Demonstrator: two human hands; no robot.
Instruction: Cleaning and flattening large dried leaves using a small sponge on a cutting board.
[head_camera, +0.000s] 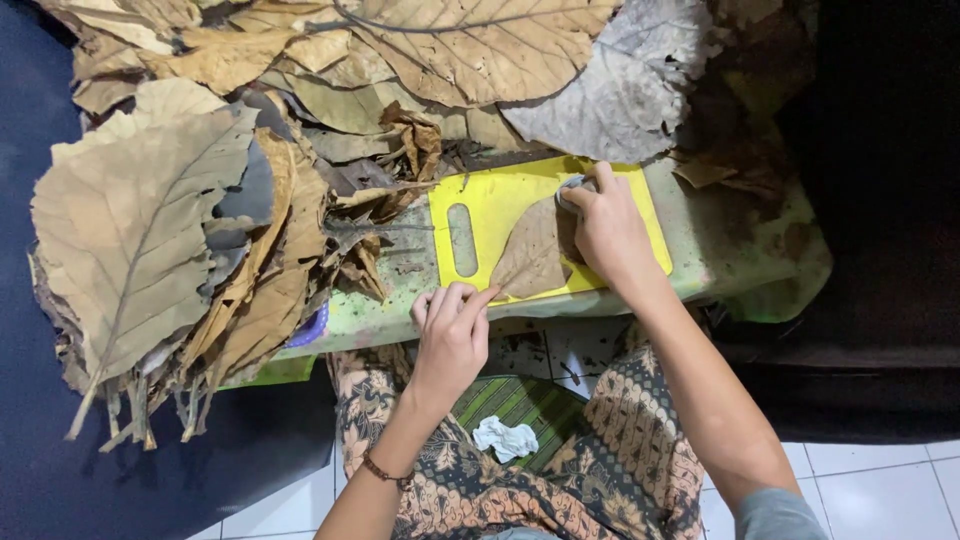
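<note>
A brown dry leaf (530, 252) lies on a yellow cutting board (497, 205) with a slotted handle, set on a pale green low table (700, 250). My left hand (452, 335) pinches the leaf's near tip at the board's front edge. My right hand (608, 232) presses a small grey pad or cloth (570, 190) onto the leaf's far end, fingers closed around it.
A big heap of dry brown leaves (200, 200) covers the table's left and back. A large grey leaf (630, 90) lies behind the board. A crumpled white tissue (505, 438) rests on my patterned lap. White floor tiles (860, 480) are at the lower right.
</note>
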